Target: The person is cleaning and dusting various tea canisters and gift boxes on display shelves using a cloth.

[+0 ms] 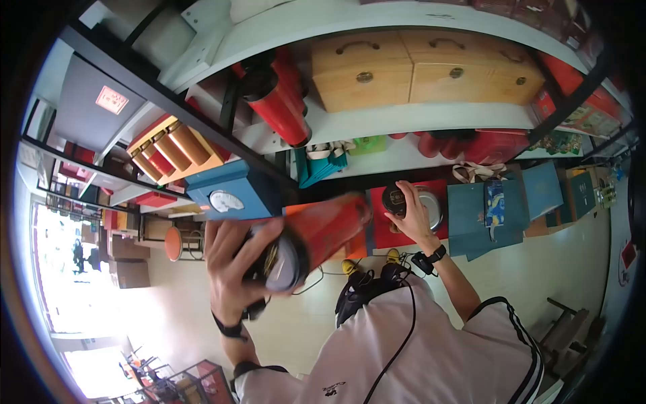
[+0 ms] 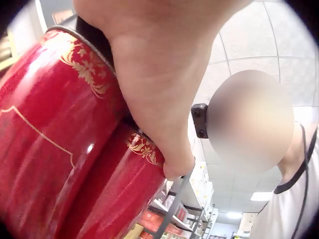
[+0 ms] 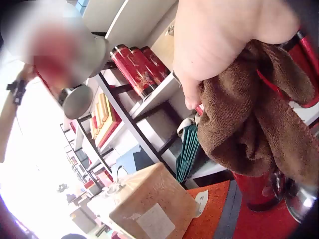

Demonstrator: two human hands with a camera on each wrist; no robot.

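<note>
My left hand (image 1: pixel 232 259) grips the black-lidded ends of a pair of red canisters (image 1: pixel 333 229), raised and tilted, motion-blurred in the head view. Gold floral trim runs round the shoulders of both canisters (image 2: pixel 50 119) in the left wrist view. My right hand (image 1: pixel 417 219) curls beside the round black lid (image 1: pixel 393 198) of another canister. From its wrist camera, that hand holds a bunched brown towel (image 3: pixel 232 114) against a red canister (image 3: pixel 256 194), whose upper part the towel hides. Close by, a round silver-rimmed tin (image 1: pixel 432 207) stands on the red surface.
Red canisters (image 1: pixel 276 101) stand on the shelf ahead, left of wooden drawers (image 1: pixel 363 71). A blue box (image 1: pixel 232 188) is on the left. Teal bags (image 1: pixel 323 165) hang at the shelf edge; a dark teal box (image 1: pixel 468 215) lies at the right. Cables cross the floor.
</note>
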